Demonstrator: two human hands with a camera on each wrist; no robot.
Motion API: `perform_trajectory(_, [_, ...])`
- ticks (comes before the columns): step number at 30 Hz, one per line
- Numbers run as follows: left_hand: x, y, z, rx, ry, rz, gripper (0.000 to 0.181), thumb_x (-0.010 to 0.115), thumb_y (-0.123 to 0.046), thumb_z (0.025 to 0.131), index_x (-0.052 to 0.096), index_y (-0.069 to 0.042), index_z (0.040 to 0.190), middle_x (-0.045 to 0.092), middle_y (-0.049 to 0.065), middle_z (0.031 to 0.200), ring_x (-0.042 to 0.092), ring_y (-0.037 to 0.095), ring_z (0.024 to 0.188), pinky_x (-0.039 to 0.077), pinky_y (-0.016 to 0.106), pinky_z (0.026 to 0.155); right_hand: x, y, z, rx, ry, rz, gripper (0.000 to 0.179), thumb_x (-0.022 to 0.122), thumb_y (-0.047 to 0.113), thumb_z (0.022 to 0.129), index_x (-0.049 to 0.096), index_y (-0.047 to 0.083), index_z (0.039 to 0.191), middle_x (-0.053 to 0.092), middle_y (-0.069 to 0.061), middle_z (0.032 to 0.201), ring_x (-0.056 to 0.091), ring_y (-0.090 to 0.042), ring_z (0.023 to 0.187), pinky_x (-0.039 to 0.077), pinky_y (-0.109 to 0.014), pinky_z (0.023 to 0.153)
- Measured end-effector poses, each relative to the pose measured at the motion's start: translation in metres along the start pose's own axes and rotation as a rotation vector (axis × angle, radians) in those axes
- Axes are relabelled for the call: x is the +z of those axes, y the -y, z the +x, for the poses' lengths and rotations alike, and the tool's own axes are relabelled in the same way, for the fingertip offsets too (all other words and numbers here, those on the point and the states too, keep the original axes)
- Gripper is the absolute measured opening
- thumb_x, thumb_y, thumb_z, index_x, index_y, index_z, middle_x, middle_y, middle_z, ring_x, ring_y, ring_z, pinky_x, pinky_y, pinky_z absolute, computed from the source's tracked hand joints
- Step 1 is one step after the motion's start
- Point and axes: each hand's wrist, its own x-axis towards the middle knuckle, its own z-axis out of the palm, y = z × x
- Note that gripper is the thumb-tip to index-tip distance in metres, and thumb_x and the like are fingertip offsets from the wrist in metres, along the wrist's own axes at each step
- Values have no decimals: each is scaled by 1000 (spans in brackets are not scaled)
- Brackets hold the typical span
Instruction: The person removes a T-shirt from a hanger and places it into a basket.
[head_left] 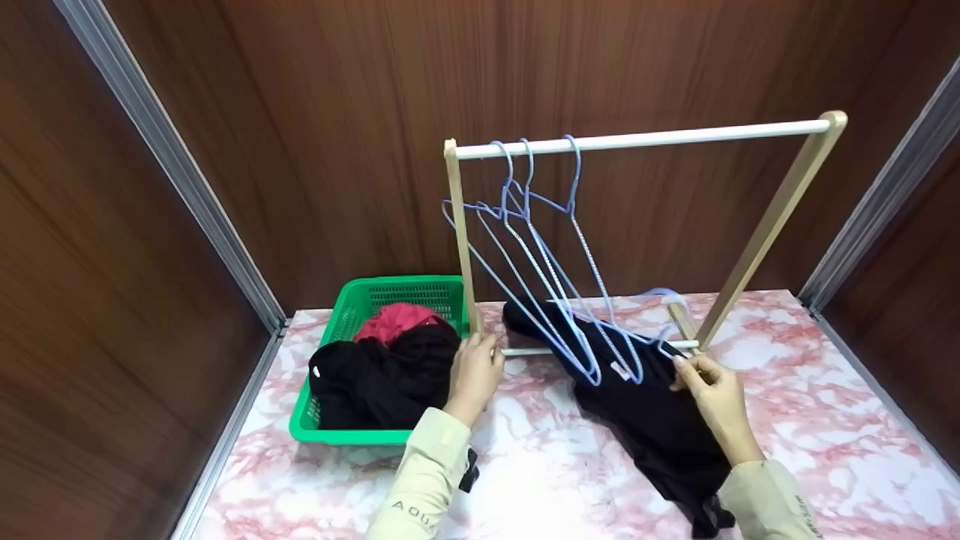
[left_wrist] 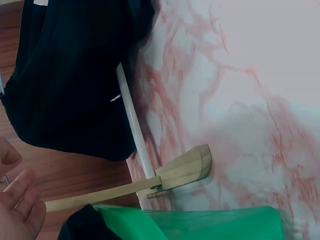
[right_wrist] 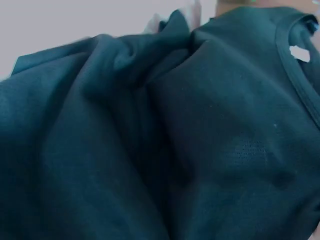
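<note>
In the head view a black shirt [head_left: 645, 420] with a white neck label slants across the table and the rack's lower rail. A light blue hanger [head_left: 626, 330] lies at the shirt's neck, its hook pointing to the back. My right hand [head_left: 716, 394] pinches the hanger's right arm just below the hook, at the shirt's edge. The right wrist view is filled by the shirt [right_wrist: 230, 130]; no right fingers are clear there. My left hand [head_left: 476, 371], with loosely bent fingers, is beside the rack's left post. In the left wrist view that hand [left_wrist: 20, 205] shows a gap between thumb and fingers.
A clothes rack [head_left: 645, 139] with a white top rail and wooden posts stands at the back. Several blue hangers [head_left: 577, 180] hang at its left end. Left of it, a green basket [head_left: 360, 437] holds black clothes [head_left: 375, 382] and a red cloth [head_left: 397, 321]. Brown walls enclose the table.
</note>
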Motion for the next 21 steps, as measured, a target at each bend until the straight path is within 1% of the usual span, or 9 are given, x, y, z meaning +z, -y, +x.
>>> perform_trajectory(2, [2, -2, 1, 13, -4, 5, 28, 60, -12, 87, 69, -13, 113, 68, 7, 103, 62, 28, 99, 51, 41, 83, 0, 0, 0, 29, -19, -38, 32, 64, 17, 91, 62, -7, 69, 58, 14, 52, 59, 3, 59, 43, -10, 65])
perform_trajectory(6, [7, -5, 3, 26, 19, -2, 34, 56, -11, 91, 62, -12, 124, 65, 10, 116, 60, 30, 109, 49, 42, 91, 0, -2, 1, 33, -21, -88, 39, 69, 23, 88, 59, -2, 60, 56, 10, 45, 57, 2, 64, 39, -12, 66])
perform_trajectory(8, [9, -7, 3, 41, 29, -1, 36, 54, -10, 93, 60, -11, 128, 63, 12, 121, 59, 31, 113, 48, 43, 95, -2, -4, 1, 33, -3, -105, 43, 69, 25, 88, 56, -2, 57, 53, 9, 41, 57, -1, 59, 39, -13, 65])
perform_trajectory(9, [9, -8, 4, 51, 34, -3, 36, 54, -10, 93, 59, -10, 129, 62, 12, 123, 58, 31, 115, 47, 43, 96, -3, -4, 1, 36, 11, -112, 45, 68, 26, 88, 54, -2, 56, 51, 9, 39, 55, -4, 53, 39, -15, 62])
perform_trajectory(12, [12, -9, 4, 83, 47, -2, 36, 53, -9, 93, 58, -9, 129, 60, 14, 127, 57, 33, 117, 46, 44, 99, -8, -4, 0, 42, 75, -121, 48, 68, 27, 88, 48, 0, 54, 45, 9, 36, 53, -10, 41, 40, -17, 59])
perform_trajectory(13, [12, -10, 4, 89, 56, -6, 36, 53, -9, 94, 58, -9, 129, 60, 14, 128, 56, 34, 118, 46, 45, 99, -9, 0, -2, 40, 100, -122, 48, 67, 25, 89, 46, 0, 53, 43, 9, 36, 52, -12, 38, 41, -18, 59])
perform_trajectory(16, [14, -12, 3, 109, 121, 10, 39, 52, -9, 94, 56, -14, 132, 55, 14, 136, 52, 37, 125, 44, 49, 102, -11, 1, -3, 30, 168, -101, 49, 66, 22, 89, 42, 0, 52, 41, 9, 36, 49, -13, 35, 40, -22, 55])
perform_trajectory(19, [14, -14, 2, 106, 215, 48, 42, 49, -13, 96, 52, -19, 137, 49, 14, 142, 46, 37, 132, 41, 53, 105, -12, -1, -2, 28, 215, -67, 50, 65, 18, 90, 39, -1, 52, 39, 9, 37, 47, -11, 33, 40, -24, 48])
perform_trajectory(21, [15, -15, 3, 107, 250, 64, 40, 48, -15, 97, 51, -16, 137, 47, 15, 144, 43, 36, 134, 39, 54, 107, -12, -7, 0, 38, 242, -42, 50, 64, 16, 91, 38, -2, 52, 38, 9, 37, 44, -8, 31, 38, -24, 42])
